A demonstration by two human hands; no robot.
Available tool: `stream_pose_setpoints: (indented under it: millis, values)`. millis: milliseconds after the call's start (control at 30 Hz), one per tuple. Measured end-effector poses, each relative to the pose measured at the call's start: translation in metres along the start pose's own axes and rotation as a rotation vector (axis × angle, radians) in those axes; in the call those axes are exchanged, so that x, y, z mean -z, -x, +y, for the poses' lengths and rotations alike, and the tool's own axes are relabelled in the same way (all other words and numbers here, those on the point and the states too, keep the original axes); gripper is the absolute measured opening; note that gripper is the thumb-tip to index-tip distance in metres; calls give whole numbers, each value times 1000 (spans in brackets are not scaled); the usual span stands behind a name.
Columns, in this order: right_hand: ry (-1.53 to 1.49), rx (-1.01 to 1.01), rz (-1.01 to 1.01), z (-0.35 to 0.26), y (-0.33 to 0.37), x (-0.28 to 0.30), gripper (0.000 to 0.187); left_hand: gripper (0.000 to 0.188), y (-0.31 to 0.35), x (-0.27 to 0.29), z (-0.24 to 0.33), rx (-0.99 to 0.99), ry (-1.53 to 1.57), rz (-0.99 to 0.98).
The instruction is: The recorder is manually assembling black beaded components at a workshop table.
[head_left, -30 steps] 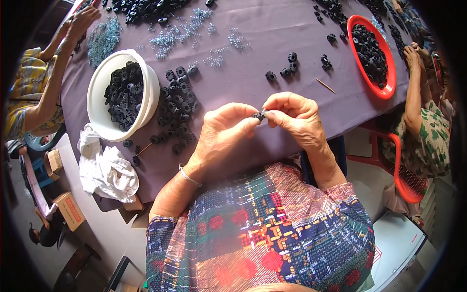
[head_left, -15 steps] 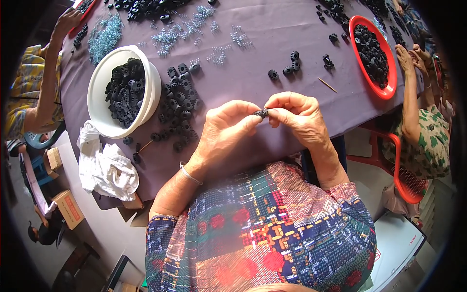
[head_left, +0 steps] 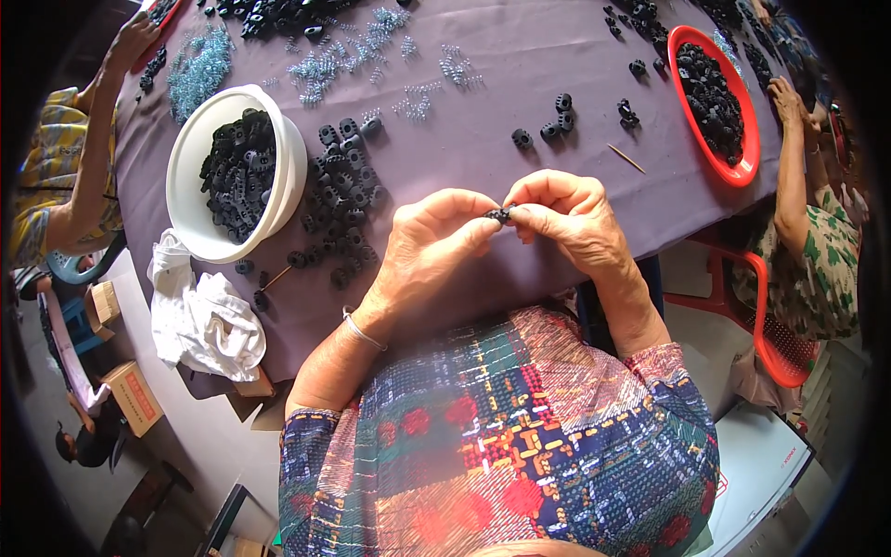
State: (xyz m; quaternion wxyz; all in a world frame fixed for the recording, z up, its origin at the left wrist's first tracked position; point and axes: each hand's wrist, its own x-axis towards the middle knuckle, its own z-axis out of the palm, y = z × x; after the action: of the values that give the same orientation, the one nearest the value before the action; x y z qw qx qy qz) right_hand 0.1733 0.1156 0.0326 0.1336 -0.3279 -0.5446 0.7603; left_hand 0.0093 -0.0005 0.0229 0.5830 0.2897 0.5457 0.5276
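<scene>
Above the near edge of the table, my left hand and my right hand meet fingertip to fingertip. Both are pinched on one small black plastic cord lock, mostly covered by the fingers. Beyond them lie a few loose cord locks and a thin wooden stick. A heap of black cord locks spreads to the left of my left hand. Next to it stands a white tub filled with black plastic parts.
Small metal springs lie scattered at the far side. A red tray of black parts stands at right, near a co-worker's hands. White cloth hangs at the left table edge. A red chair stands right.
My hands keep almost the same pinch, with only slight finger movement. At the right, the co-worker's arm and hands have shifted a little.
</scene>
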Motion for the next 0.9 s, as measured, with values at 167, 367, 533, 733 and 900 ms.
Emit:
stream_pose_setpoints:
  millis: [167, 367, 533, 733, 900]
  values:
    - [41, 4, 5, -3, 1, -1, 14, 19, 0, 0, 1, -11, -51, 22]
    - [128, -31, 10, -8, -1, -2, 13, 18, 0, 0, -6, -72, -111, 57]
    - [174, -65, -17, -10, -3, 0, 14, 17, -1, -1, -11, -92, -155, 77]
    - [173, -122, -15, -14, -7, -1, 15, 17, -2, -4, -10, -104, -138, 104]
    - [230, -84, -20, -12, -12, -2, 14, 17, -2, -5, -10, -113, -158, 122]
